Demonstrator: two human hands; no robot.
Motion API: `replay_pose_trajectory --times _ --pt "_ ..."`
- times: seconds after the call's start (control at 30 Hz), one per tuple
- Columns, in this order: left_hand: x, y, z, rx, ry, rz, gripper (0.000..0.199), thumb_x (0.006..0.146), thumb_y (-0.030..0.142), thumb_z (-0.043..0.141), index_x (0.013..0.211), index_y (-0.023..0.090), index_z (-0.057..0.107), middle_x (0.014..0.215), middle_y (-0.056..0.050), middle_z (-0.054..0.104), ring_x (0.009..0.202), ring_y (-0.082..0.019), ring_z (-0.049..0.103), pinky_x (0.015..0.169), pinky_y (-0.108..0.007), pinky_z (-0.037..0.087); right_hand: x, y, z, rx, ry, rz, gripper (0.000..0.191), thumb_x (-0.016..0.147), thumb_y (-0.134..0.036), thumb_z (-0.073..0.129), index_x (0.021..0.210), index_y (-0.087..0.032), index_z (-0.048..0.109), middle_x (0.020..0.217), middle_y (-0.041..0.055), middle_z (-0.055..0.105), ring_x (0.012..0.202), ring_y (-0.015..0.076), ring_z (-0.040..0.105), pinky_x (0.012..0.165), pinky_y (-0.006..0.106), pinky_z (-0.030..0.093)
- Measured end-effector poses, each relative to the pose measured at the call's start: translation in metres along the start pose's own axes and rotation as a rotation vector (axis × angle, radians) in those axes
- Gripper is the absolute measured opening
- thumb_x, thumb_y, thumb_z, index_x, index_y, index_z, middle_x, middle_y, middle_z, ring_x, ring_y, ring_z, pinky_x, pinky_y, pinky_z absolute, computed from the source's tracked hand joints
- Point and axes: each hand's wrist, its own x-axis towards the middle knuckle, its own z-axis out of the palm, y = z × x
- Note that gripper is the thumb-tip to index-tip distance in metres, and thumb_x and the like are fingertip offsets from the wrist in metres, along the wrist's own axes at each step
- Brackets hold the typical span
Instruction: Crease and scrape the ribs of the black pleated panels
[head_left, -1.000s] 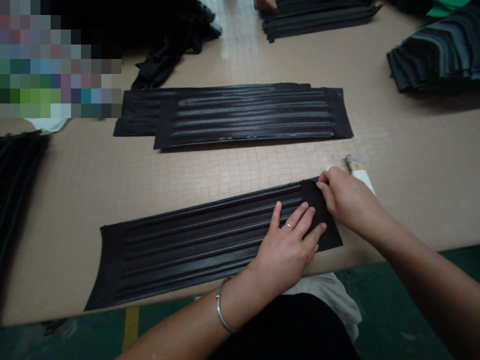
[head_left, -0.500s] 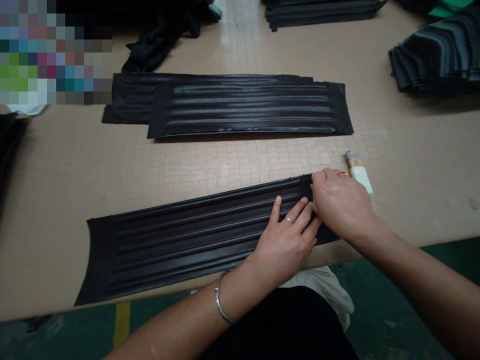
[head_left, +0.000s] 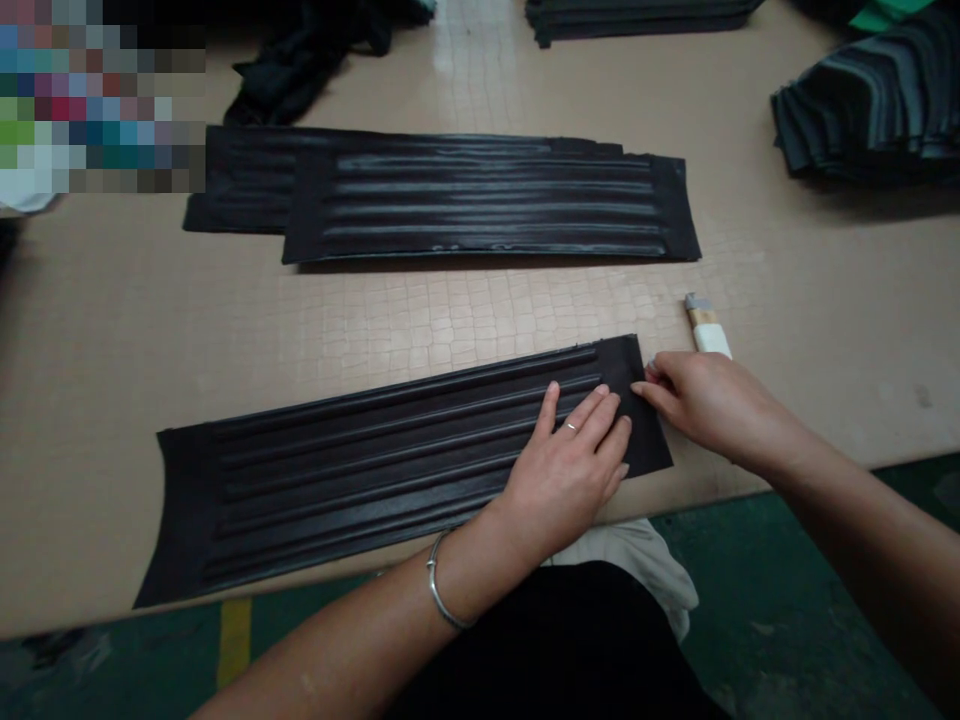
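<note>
A long black panel with raised ribs (head_left: 360, 470) lies slanted along the table's front edge; it looks like leather or a similar sheet. Flat on its right part rests my left hand (head_left: 566, 455), fingers stretched out and pressing on the ribs. My right hand (head_left: 712, 400) is closed at the panel's short right edge, thumb on top and the other fingers curled, apparently pinching that edge. Its fingertips are partly hidden. Just beyond the right hand lies a small tool with a pale handle and grey end (head_left: 709, 328).
Two more ribbed black panels (head_left: 487, 205) overlap farther back on the tan table (head_left: 450, 310). Stacks of dark pieces stand at the back (head_left: 645, 20) and far right (head_left: 870, 100). Crumpled black material (head_left: 285, 80) lies at the back left. Below the front edge is green floor (head_left: 810, 570).
My right hand has moved right, away from my left hand, uncovering the panel's right end. My left hand stays flat on the ribs. The whole view has shifted slightly.
</note>
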Motion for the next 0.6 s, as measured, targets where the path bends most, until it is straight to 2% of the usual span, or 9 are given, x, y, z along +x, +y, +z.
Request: replay_pose_trajectory --times 0.23,0.37,0.47,0.6 --pt "0.003 0.001 -0.001 0.003 -0.014 0.01 0.043 0.107 0.034 0.045 0.142 0.013 0.057 0.156 -0.016 0.052 0.152 -0.029 0.039 0.127 -0.067 0.021 0.001 -0.029 -0.006 -0.134 -0.032 -0.001 0.023 0.093 -0.03 0.052 0.074 -0.021 0.06 0.069 0.0116 0.065 0.059 0.0242 0.059 0.054 0.034 0.03" --pt "0.002 -0.001 -0.001 -0.018 -0.027 0.008 0.041 0.107 0.032 0.044 0.141 0.013 0.058 0.156 -0.016 0.051 0.153 -0.028 0.038 0.127 -0.067 0.02 0.003 -0.043 -0.007 0.037 -0.045 0.009 0.027 0.094 -0.027 0.05 0.067 -0.022 0.053 0.066 0.0084 0.064 0.06 0.0212 0.057 0.054 0.033 0.03" --pt "0.0 -0.004 -0.002 -0.037 -0.026 -0.002 0.045 0.106 0.033 0.045 0.144 0.012 0.054 0.158 -0.016 0.049 0.154 -0.028 0.036 0.127 -0.067 0.018 -0.004 -0.037 -0.001 0.245 -0.025 0.004 0.029 0.096 -0.028 0.048 0.067 -0.023 0.048 0.066 0.0046 0.061 0.063 0.0194 0.056 0.057 0.032 0.033" --pt "-0.001 -0.005 -0.006 -0.061 -0.027 -0.02 0.044 0.106 0.036 0.047 0.144 0.014 0.056 0.157 -0.015 0.051 0.152 -0.027 0.039 0.128 -0.064 0.02 -0.032 -0.016 0.018 0.345 0.168 -0.07 0.018 0.097 -0.031 0.049 0.089 -0.02 0.06 0.089 0.0083 0.066 0.079 0.0221 0.061 0.068 0.034 0.043"
